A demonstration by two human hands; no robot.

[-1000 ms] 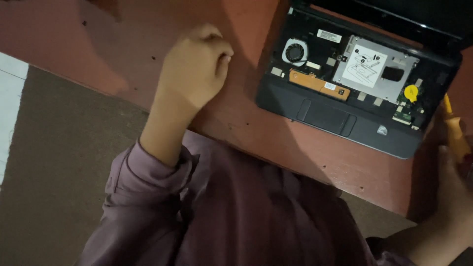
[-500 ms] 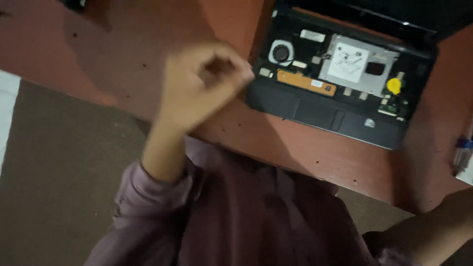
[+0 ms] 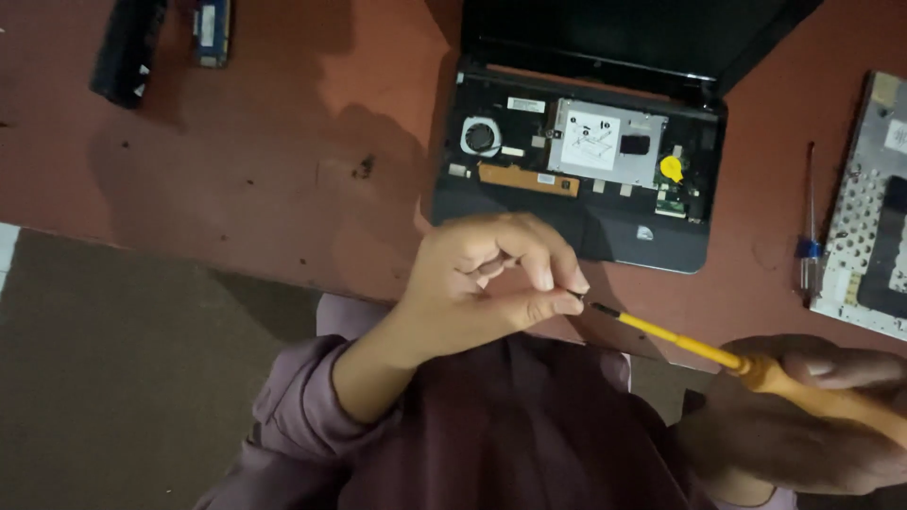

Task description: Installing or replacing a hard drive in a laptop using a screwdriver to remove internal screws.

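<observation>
The left hand is held above the near edge of the reddish-brown table, its fingers curled in and the thumb and forefinger pressed together on the dark tip of a yellow screwdriver; whether something small sits between the fingertips and the tip cannot be told. The screwdriver runs from that pinch down and to the right, its thin yellow shaft crossing the table edge, and its thicker orange-yellow handle lies in the right hand, which is closed around it at the lower right corner of the view, partly cut off by the frame. So the tool lies between the two hands, tip at the left fingertips, handle in the right palm. Just beyond the left hand, further up the table, sits an opened small laptop with its keyboard cover off, showing a round fan, a silver metal plate and a yellow disc. To the right of the laptop a second, thin screwdriver with a blue collar lies on the table, beside a perforated grey panel. At the far left corner rest a black bar-shaped part and a small blue-edged board. The person's mauve sleeve fills the bottom.
</observation>
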